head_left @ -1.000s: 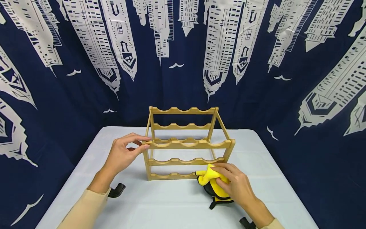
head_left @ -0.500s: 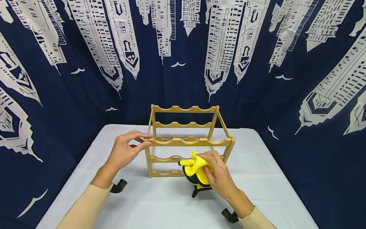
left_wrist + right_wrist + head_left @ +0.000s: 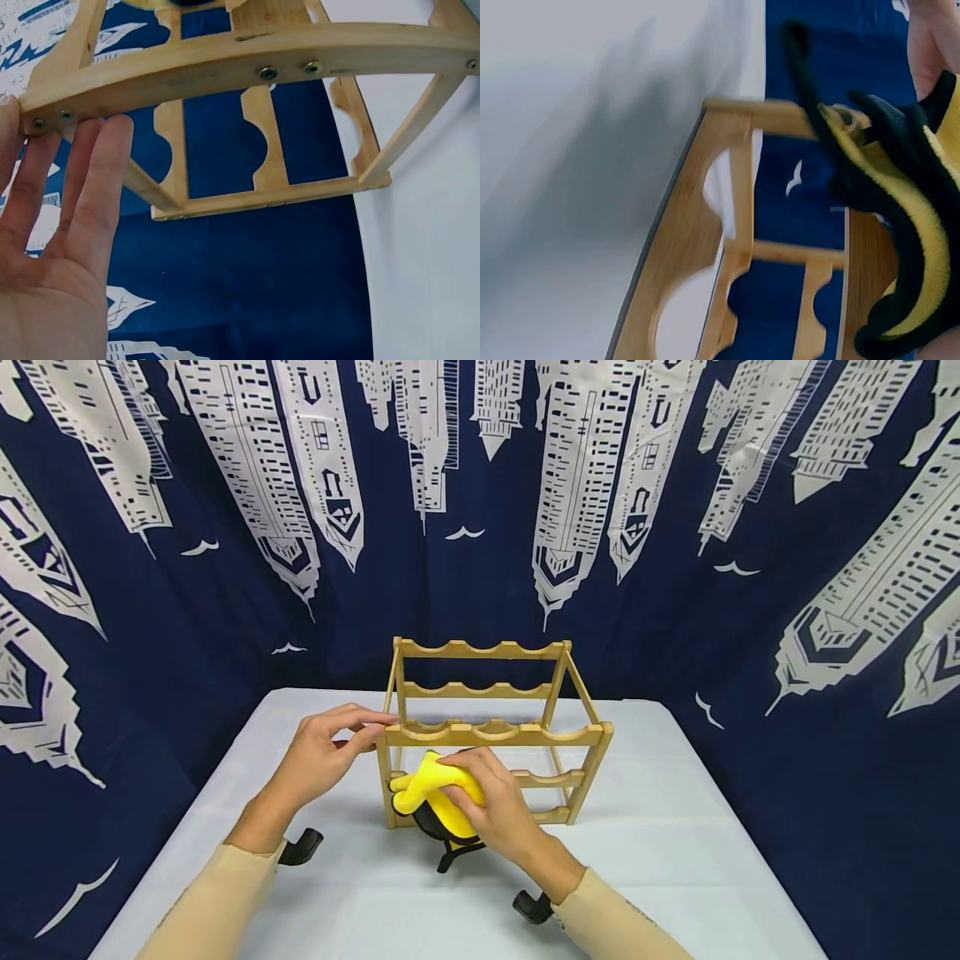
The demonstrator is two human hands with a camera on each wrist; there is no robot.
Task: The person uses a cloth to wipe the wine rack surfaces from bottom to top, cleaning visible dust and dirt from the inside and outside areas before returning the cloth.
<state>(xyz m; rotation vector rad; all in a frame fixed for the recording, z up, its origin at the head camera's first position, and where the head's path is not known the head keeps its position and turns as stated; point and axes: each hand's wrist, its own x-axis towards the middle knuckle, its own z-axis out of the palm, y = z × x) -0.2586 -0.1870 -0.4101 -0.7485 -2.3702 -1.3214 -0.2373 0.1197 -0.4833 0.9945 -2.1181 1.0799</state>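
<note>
A wooden wine rack (image 3: pixel 495 735) with scalloped rails stands on the white table. My left hand (image 3: pixel 322 756) holds its upper front left corner between thumb and fingers; the left wrist view shows fingertips at the end of a side rail (image 3: pixel 210 64). My right hand (image 3: pixel 506 810) pinches a bunched yellow cloth (image 3: pixel 435 777) with black edging at the rack's front left, just below the top front rail. A black-edged end of the cloth hangs down toward the table. In the right wrist view the cloth (image 3: pixel 930 255) fills the right side and overlaps the rack.
White cloth covers the table (image 3: pixel 675 860). Behind it and at the sides hangs a dark blue curtain (image 3: pixel 465 585) printed with white buildings and birds. A black wrist mount (image 3: pixel 302 847) sits under the left forearm, another (image 3: pixel 531 907) under the right.
My right hand has carried the yellow cloth leftward along the front of the rack, from its right end to its left. My left hand keeps its hold on the corner.
</note>
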